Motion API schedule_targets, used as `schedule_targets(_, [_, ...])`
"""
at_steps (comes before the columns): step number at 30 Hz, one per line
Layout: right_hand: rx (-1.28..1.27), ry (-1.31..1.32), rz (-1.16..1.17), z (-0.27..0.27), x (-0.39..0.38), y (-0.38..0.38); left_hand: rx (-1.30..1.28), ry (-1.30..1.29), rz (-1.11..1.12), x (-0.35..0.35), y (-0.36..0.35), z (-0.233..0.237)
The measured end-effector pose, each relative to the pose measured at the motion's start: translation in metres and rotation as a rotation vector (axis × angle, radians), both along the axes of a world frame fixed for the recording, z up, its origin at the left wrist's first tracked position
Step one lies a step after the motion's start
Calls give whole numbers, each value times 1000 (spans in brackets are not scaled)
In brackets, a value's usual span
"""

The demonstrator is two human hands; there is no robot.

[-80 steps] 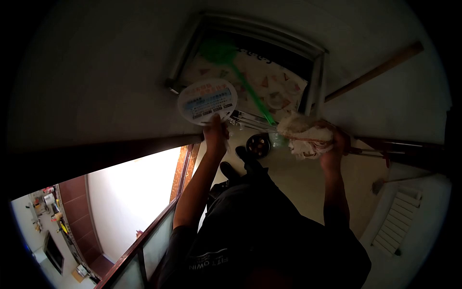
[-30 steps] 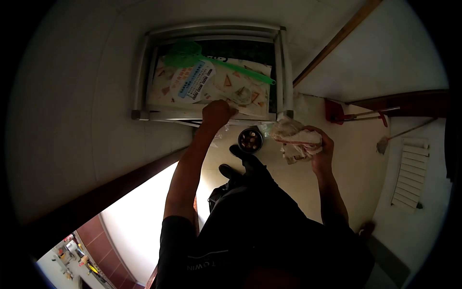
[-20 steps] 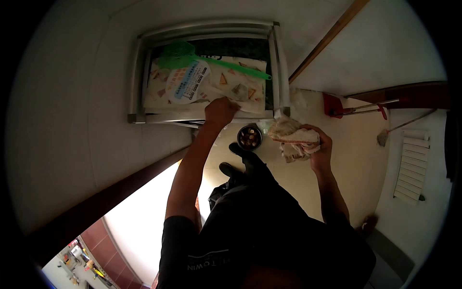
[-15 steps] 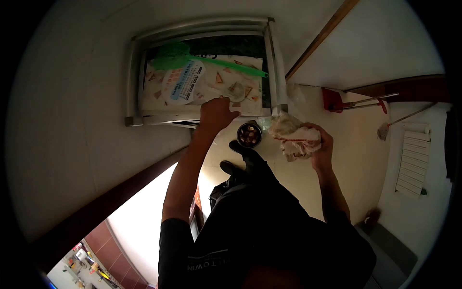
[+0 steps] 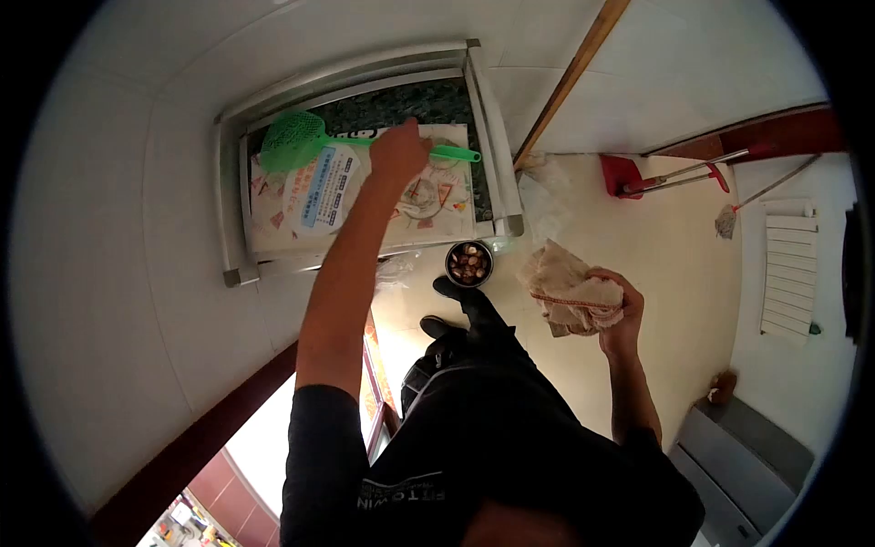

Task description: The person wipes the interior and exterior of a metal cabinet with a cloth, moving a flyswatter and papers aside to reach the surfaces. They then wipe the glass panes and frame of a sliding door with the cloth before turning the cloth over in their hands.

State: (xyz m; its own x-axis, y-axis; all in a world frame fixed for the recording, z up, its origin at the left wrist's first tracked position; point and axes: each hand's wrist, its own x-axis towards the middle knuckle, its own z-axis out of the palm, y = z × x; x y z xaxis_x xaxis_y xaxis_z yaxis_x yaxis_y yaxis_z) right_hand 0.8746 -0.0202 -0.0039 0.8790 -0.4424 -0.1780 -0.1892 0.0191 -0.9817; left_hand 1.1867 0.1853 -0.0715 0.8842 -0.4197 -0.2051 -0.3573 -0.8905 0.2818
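Note:
My left hand (image 5: 399,155) is over the handle of a green fly swatter (image 5: 296,141), fingers closed around the handle or right on top of it; the fingertips are hard to see. Under the swatter, a patterned sheet (image 5: 273,228) and a white round fan with printed text (image 5: 326,190) lie on a metal-framed shelf top (image 5: 456,96). A clear round item (image 5: 421,198) rests beside the hand. My right hand (image 5: 624,310) grips a crumpled beige cloth (image 5: 570,292) with a red-stitched edge, held above the floor.
A dark pot of brown and pale pieces (image 5: 469,264) stands on the floor by my feet. Beyond are a red dustpan (image 5: 620,178), a mop (image 5: 725,221), a wooden pole (image 5: 574,77), a white radiator (image 5: 789,273) and a grey cabinet (image 5: 743,456).
My left hand has moved up from the shelf's front edge onto the swatter handle. The cloth in my right hand has moved away from the shelf corner. The view has shifted and brightened.

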Motion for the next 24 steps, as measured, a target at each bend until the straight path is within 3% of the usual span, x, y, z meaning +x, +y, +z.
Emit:
schedule_targets(3, [75, 62, -89, -8, -15, -2, 125, 68, -66, 26, -4, -19])
schedule_targets(6, [65, 81, -165, -15, -24, 0, 148, 36, -256, 59, 6, -67])
schedule_targets(8, [65, 86, -202, -20, -30, 0, 100, 173, -340, 78, 14, -99])
schedule_targets(9, [76, 77, -229, -23, -32, 1, 101, 176, -348, 76, 12, -94])
schedule_targets(11, [91, 68, -262, -25, -34, 1, -16, 165, -141, 72, 9, -72])
schedule_targets(15, [44, 98, -230, -26, -34, -2, 27, 162, -199, 70, 8, -67])
schedule_targets(18, [34, 100, -231, -27, -31, -6, 83, -68, -117, 52, 10, -56])
schedule_targets(20, [41, 92, -236, -27, -27, -8, -105, -67, 49, 39, 17, -48])
schedule_targets(24, [86, 28, -228, -13, -7, -12, -191, -128, 128, 5, 36, -31])
